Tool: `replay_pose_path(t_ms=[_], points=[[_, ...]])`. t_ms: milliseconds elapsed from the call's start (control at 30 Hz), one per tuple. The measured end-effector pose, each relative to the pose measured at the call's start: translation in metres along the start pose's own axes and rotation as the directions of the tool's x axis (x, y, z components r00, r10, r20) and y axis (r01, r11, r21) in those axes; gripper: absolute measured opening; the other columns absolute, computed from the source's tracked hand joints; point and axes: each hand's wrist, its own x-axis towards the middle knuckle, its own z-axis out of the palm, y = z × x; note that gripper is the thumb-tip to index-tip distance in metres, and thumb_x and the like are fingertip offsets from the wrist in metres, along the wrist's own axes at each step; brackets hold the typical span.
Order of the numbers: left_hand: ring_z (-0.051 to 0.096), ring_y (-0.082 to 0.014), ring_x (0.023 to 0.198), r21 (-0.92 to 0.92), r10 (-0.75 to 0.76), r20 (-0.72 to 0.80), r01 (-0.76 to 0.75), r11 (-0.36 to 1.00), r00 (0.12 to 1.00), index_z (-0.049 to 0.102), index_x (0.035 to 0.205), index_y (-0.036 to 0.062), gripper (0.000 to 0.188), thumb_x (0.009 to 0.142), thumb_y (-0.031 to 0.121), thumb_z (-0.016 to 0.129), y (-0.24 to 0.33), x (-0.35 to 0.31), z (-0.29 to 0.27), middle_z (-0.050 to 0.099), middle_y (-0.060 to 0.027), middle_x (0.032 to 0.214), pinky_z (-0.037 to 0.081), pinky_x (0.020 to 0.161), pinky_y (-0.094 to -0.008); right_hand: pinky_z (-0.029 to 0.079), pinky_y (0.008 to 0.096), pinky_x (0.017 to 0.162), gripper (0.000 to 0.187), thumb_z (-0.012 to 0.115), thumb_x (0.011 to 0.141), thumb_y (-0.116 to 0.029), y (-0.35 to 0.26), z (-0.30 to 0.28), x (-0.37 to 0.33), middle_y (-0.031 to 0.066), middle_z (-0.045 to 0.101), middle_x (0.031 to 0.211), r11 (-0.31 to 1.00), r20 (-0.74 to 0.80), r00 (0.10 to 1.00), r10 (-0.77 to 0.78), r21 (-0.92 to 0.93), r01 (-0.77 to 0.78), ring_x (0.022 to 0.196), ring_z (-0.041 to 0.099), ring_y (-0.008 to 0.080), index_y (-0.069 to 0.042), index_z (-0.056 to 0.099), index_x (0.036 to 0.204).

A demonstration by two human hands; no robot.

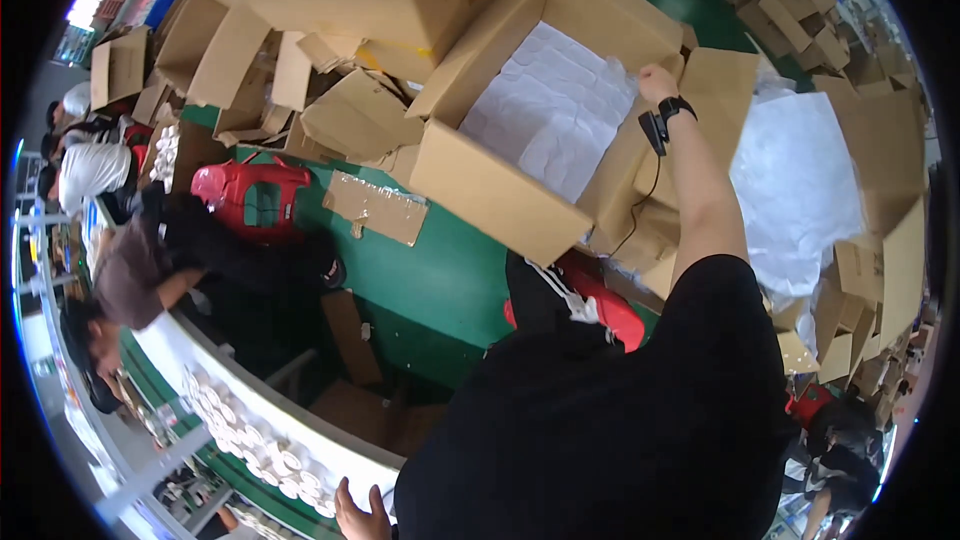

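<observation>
A large open cardboard box stands in front of me, lined with a crinkled white sheet. My right hand is at the box's right side, beside the sheet's edge, with its fingers curled closed. What they hold, if anything, is hidden. A black band with a small device and a hanging cable sits on that wrist. Low in the view, my left hand is open, thumb and fingers apart, by the edge of a white table. Several white round pieces lie in rows on it.
Right of the box, another open carton holds a white sheet. Cardboard boxes are heaped behind and left. A red plastic stool and flat cardboard are on the green floor. A co-worker leans at the table's far side.
</observation>
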Motion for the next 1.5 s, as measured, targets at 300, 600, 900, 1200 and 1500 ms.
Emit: replay_pose_path(t_ms=[300, 600, 900, 1200, 1500], points=[[0.055, -0.0333, 0.105, -0.095, 0.380, 0.249, -0.369, 0.925, 0.891, 0.055, 0.111, -0.0004, 0.037, 0.077, 0.012, 0.065, 0.298, 0.211, -0.013, 0.058, -0.0183, 0.111, 0.043, 0.090, -0.0394, 0.044, 0.0375, 0.091, 0.039, 0.047, 0.084, -0.040, 0.071, 0.194, 0.189, 0.0205, 0.059, 0.109, 0.928, -0.057, 0.926, 0.372, 0.049, -0.370, 0.104, 0.055, 0.0372, -0.012, 0.064, 0.106], [0.053, -0.0370, 0.106, -0.180, 0.784, 0.416, -0.803, 0.568, 0.461, 0.053, 0.112, -0.0014, 0.040, 0.077, 0.014, 0.066, 0.462, 0.308, 0.036, 0.052, -0.0213, 0.118, 0.044, 0.089, -0.0387, 0.045, 0.0429, 0.087, 0.053, 0.037, 0.088, -0.047, 0.048, 0.214, 0.195, 0.0250, 0.061, 0.099, 0.939, 0.116, 0.939, 0.325, 0.079, -0.334, 0.096, 0.059, 0.0385, -0.003, 0.066, 0.098], [0.040, -0.0386, 0.121, -0.020, 0.605, 0.546, -0.713, 0.701, 0.580, 0.038, 0.129, -0.0018, 0.085, 0.066, 0.046, 0.071, 0.639, 0.425, 0.214, 0.044, -0.0227, 0.128, 0.030, 0.103, -0.0462, 0.045, 0.0513, 0.062, 0.049, 0.034, 0.091, -0.035, -0.038, 0.148, 0.042, 0.0249, 0.061, 0.070, 0.889, -0.069, 0.983, 0.173, 0.441, -0.125, 0.071, 0.060, 0.0413, 0.002, 0.061, 0.073], [0.035, -0.0331, 0.125, 0.214, 0.737, 0.520, -0.901, 0.378, 0.433, 0.055, 0.111, 0.0104, 0.029, 0.082, 0.017, 0.055, 0.577, 0.493, 0.332, 0.039, -0.0147, 0.132, 0.038, 0.096, -0.0454, 0.046, 0.0255, 0.064, 0.032, 0.046, 0.094, -0.021, -0.090, 0.054, -0.238, 0.0030, 0.064, 0.079, -0.014, 0.456, 0.727, 0.513, 0.851, -0.524, 0.072, 0.056, 0.0091, 0.006, 0.063, 0.090], [0.055, -0.0375, 0.094, -0.049, 0.981, -0.158, -0.993, 0.110, 0.116, 0.054, 0.104, 0.0058, 0.020, 0.087, 0.010, 0.045, 0.610, 0.445, 0.286, 0.055, -0.0191, 0.103, 0.044, 0.084, -0.0450, 0.049, 0.0257, 0.067, 0.030, 0.045, 0.095, -0.019, -0.099, 0.028, -0.315, 0.0058, 0.065, 0.084, -0.235, 0.361, 0.621, 0.696, 0.931, -0.278, 0.077, 0.061, 0.0114, 0.004, 0.063, 0.096]])
